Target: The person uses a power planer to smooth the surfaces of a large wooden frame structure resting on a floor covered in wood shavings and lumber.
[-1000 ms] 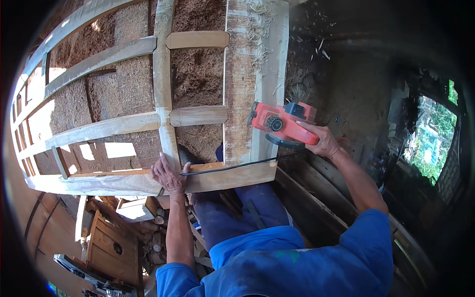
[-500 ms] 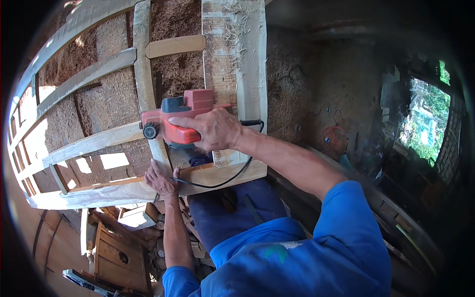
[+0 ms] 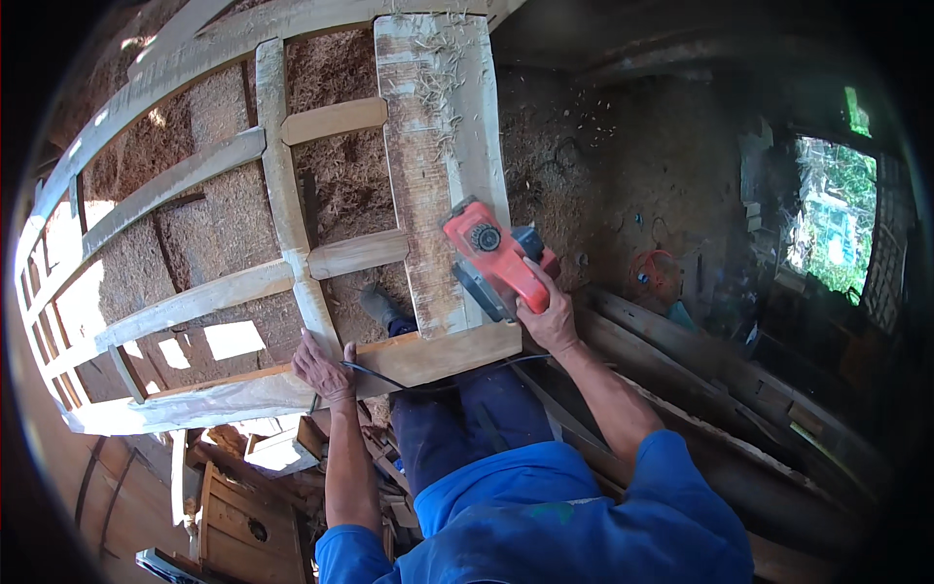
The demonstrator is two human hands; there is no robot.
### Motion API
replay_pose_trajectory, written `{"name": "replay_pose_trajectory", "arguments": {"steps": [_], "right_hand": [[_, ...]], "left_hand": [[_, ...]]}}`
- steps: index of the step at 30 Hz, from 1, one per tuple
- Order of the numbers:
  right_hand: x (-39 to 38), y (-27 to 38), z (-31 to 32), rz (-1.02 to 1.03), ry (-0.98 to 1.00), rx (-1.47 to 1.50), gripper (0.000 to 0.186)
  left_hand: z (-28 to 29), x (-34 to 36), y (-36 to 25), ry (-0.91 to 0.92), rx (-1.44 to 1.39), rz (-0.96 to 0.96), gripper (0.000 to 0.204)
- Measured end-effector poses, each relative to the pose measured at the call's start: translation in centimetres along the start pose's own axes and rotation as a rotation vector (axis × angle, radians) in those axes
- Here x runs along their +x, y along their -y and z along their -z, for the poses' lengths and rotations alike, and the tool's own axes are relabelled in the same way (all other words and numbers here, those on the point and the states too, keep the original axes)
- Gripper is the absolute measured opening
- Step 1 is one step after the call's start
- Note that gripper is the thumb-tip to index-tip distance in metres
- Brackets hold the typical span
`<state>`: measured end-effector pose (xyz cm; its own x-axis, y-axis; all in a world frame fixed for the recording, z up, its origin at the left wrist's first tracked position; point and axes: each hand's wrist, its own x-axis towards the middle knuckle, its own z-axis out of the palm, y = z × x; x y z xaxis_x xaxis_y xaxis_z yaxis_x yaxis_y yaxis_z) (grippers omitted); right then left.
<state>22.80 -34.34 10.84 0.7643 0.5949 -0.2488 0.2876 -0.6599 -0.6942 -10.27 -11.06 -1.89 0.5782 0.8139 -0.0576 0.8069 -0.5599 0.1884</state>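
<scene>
My right hand (image 3: 550, 316) is closed round the rear handle of a red and dark grey electric hand planer (image 3: 496, 253). The planer is tilted over the right edge of a wide, partly planed board (image 3: 418, 156), its black knob showing. Whether it touches the board I cannot tell. Curled shavings lie on the board's far part. My left hand (image 3: 326, 370) lies over the near rail (image 3: 443, 355) of a wooden lattice frame, fingers stretched out and thumb apart. The planer's black cord (image 3: 379, 375) runs past that thumb and seems to pass under the palm.
Crosspieces (image 3: 355, 255) and long curved slats (image 3: 175, 180) extend to the left. Shavings cover the ground (image 3: 331, 73) beneath, where a foot (image 3: 379, 307) shows. Long timbers (image 3: 681, 389) lie at right. A wooden panel (image 3: 248, 526) and scraps lie at lower left.
The planer has moved right across the board and turned, its front swinging away from me. Chips now fly beyond the board's right edge. My left hand stays on the rail.
</scene>
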Motion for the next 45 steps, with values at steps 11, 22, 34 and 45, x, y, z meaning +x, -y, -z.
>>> {"name": "replay_pose_trajectory", "arguments": {"steps": [11,22,34,45], "right_hand": [[-15.5,0.1,-3.8,-0.264,-0.07,0.267,0.079],[-2.9,2.8,-4.4,-0.146,-0.27,0.273,0.077],[22.9,8.7,-5.6,-0.13,-0.207,0.202,0.071],[31.5,9.5,-4.3,-0.037,-0.116,0.749,0.067]], "left_hand": [[0.5,0.3,-2.0,0.059,0.02,0.039,0.099],[0.1,1.2,-2.5,0.08,-0.132,0.008,0.094],[1.5,-0.8,0.1,0.108,-0.027,0.075,0.09],[0.5,-0.3,-0.4,0.132,-0.099,0.084,0.1]]}}
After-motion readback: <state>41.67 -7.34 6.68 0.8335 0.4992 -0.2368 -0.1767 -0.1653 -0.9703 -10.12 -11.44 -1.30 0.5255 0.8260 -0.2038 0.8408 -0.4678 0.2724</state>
